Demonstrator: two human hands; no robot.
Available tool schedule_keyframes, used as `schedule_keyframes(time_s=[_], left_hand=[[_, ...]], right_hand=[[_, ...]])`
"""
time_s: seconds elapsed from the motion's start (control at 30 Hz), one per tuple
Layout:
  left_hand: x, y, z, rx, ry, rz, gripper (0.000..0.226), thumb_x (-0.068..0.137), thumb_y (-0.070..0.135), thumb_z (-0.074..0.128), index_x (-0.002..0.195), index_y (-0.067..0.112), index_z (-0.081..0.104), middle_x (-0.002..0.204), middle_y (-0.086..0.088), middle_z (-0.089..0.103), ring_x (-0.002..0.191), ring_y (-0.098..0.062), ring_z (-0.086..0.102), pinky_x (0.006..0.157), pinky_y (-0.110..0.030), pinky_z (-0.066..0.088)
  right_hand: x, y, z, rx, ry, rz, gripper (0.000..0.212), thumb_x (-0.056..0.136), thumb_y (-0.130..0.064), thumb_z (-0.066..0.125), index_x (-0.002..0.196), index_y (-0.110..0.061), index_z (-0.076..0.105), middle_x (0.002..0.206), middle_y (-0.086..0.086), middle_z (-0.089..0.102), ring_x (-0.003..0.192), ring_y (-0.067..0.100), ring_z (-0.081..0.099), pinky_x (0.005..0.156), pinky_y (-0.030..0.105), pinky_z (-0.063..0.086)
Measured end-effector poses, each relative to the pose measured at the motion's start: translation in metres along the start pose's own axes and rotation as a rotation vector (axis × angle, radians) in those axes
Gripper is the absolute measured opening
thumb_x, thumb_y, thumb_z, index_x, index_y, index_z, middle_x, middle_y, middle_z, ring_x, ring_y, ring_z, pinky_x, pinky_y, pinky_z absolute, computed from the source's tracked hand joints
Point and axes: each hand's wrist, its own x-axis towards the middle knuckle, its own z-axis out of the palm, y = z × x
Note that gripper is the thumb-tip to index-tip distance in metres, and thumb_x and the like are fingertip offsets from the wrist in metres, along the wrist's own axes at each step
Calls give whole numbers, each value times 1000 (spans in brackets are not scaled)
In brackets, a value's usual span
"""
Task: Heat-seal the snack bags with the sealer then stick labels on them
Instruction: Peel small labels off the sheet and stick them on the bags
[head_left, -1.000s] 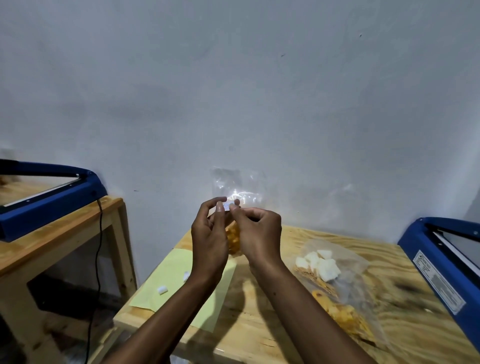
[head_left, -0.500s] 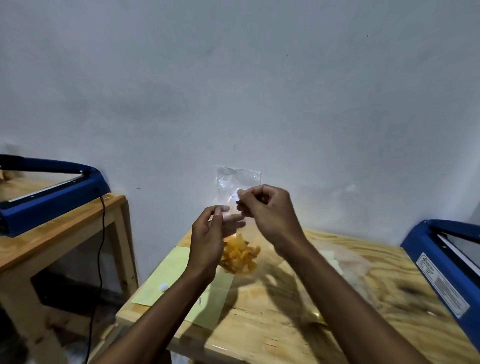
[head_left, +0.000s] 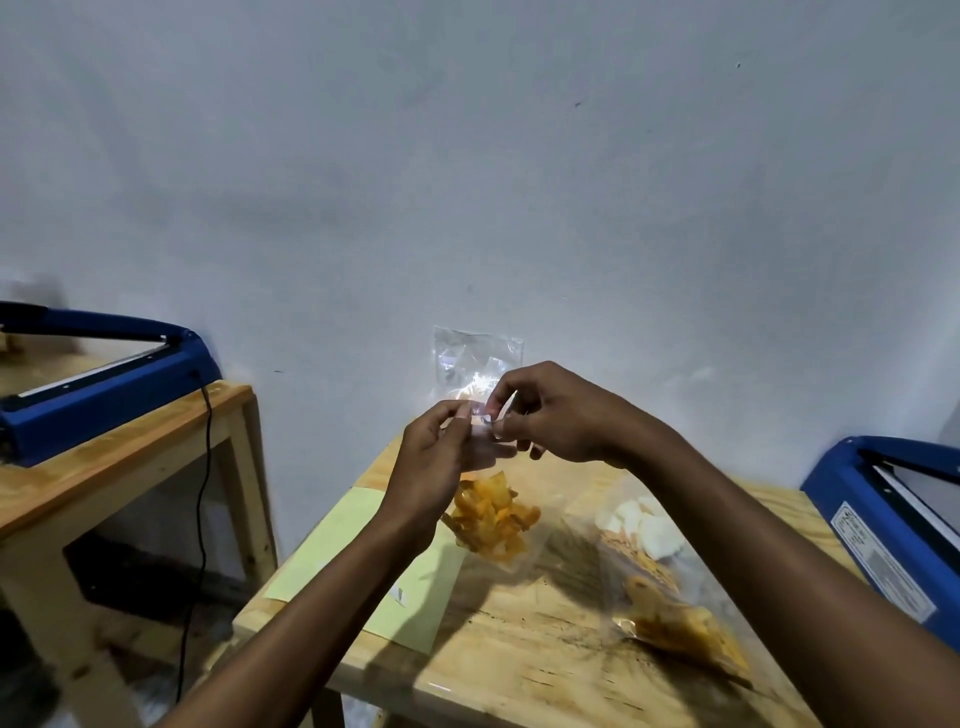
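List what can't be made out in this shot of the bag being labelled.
- Label: in the head view, too small and lost in glare between the left hand and right hand; whether it is stuck to the snack bag can't be told.
- Bag's seal: the clear top shows no readable seam.
- Right sealer: cut off by the frame edge, plate text too small.
- Left sealer: cut off, blurred.

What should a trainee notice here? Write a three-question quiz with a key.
1. True or false: the held snack bag lies flat on the wooden table.
2. What colour is the label sheet?
3. Which hand is nearer the sealer at the table's edge: A left hand, B right hand?

Key: 1 false, both hands hold it up; 2 pale yellow; 3 B.
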Motion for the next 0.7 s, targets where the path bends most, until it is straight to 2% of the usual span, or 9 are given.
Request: schedule_keyframes(time_s=[0.1,0.17,0.33,0.43,0.57,0.7], left_hand=[[-1,-1,1,-5,6,2,26,102,22,41,106,11,64,85,-2,76,77,-21,74,71,-27,58],[-1,-1,1,-7,4,1,26,102,23,41,108,11,64,88,-5,76,79,-22,74,74,-29,57],[-1,-3,-1,-8,-48,-6,26,103,22,38,106,13,63,82,-12,76,82,-26,74,81,-35,55],[-1,-5,-1,15,-73,-1,23,99,26,46,103,14,65,81,-9,76,81,-25,74,82,-36,56],[-2,-8,1,40,-82,34,18,92,25,60,98,9,65,83,-6,76,79,-23,74,76,-30,58],[-1,-10,3,21,-22,70,14,92,18,60,88,6,66,76,-8,76,76,-23,74,69,-21,56]], right_hand=[[1,2,-1,-27,-29,5,13,90,-14,62,103,-15,64,79,8,66,65,21,60,59,31,50],[2,3,-1,-39,-31,8,17,89,-11,64,105,-16,62,78,10,66,61,19,58,57,31,48],[4,4,-6,-43,-56,57,24,84,-8,69,103,-13,54,71,1,64,55,11,56,52,25,42],[5,3,-7,-70,-78,74,28,84,-8,70,106,-11,54,71,0,63,56,12,56,55,26,42],[6,3,-6,-77,-85,82,29,84,-5,68,106,-13,51,72,1,61,58,13,54,55,26,42],[7,7,-1,-73,-27,64,31,82,-11,73,104,-15,51,71,0,62,56,13,55,53,26,40]])
